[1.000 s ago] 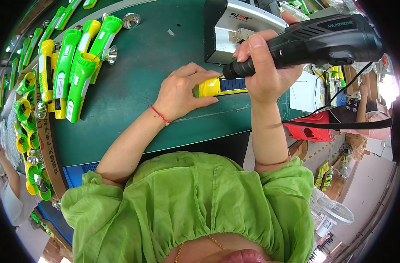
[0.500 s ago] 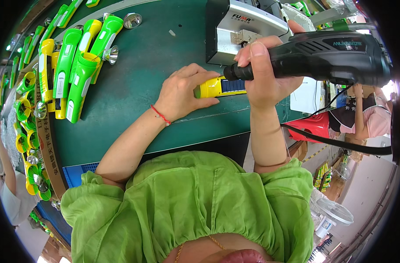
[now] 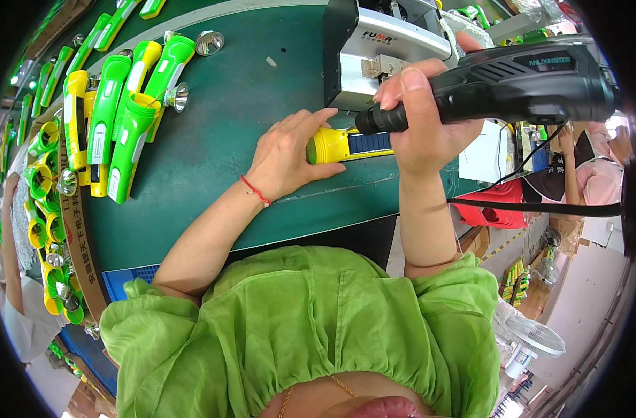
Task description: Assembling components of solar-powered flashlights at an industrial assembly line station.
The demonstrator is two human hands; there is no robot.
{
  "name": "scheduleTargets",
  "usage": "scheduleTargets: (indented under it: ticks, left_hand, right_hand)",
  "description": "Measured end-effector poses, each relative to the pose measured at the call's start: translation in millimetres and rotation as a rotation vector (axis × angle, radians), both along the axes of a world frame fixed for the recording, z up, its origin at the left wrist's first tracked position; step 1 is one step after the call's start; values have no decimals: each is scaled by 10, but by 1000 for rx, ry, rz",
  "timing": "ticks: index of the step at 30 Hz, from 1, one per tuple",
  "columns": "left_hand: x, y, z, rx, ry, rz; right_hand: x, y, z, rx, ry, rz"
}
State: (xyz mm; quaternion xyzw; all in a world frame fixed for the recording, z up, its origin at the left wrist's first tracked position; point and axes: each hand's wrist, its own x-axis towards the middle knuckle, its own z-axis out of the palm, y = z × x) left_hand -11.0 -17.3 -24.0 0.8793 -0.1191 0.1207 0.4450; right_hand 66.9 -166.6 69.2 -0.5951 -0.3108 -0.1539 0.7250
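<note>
A yellow flashlight (image 3: 336, 145) with a dark solar panel on its side lies on the green table. My left hand (image 3: 284, 153), with a red cord at the wrist, grips its left end, thumb on the near side and fingers on the far side. In my right hand (image 3: 429, 118) is a black electric screwdriver (image 3: 520, 82), held sideways with its nose pointing left and down at the flashlight, beside the solar panel. The bit's tip is too small to make out. The flashlight's right end is hidden behind my right hand.
Several green and yellow flashlights (image 3: 109, 104) with loose reflectors lie at the left on the table (image 3: 248, 83). A cardboard box (image 3: 81, 244) of more stands beyond. A silver-black machine (image 3: 387, 49) stands behind my right hand. A black cable (image 3: 541, 207) runs at the right; other people work nearby.
My left index finger has drawn back from the screwdriver's tip. The screwdriver has shifted slightly, its nose staying at the flashlight. The whole view has moved a little.
</note>
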Motion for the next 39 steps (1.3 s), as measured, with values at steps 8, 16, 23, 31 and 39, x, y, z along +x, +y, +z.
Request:
scheduleTargets:
  ticks: [8, 16, 23, 31, 39]
  left_hand:
    - [-1, -8, 18, -30, 39, 2]
    - [23, -51, 29, -43, 11, 44]
    - [-13, -12, 21, -29, 26, 47]
    - [8, -22, 71, -33, 40, 41]
    - [-15, -18, 19, -38, -38, 47]
  right_hand:
    - [-14, 60, -146, 3, 28, 68]
    - [-10, 170, -217, -59, -28, -11]
    - [36, 154, -164, -42, 54, 63]
    - [0, 114, -200, -159, 30, 33]
    - [-56, 187, -202, -129, 22, -58]
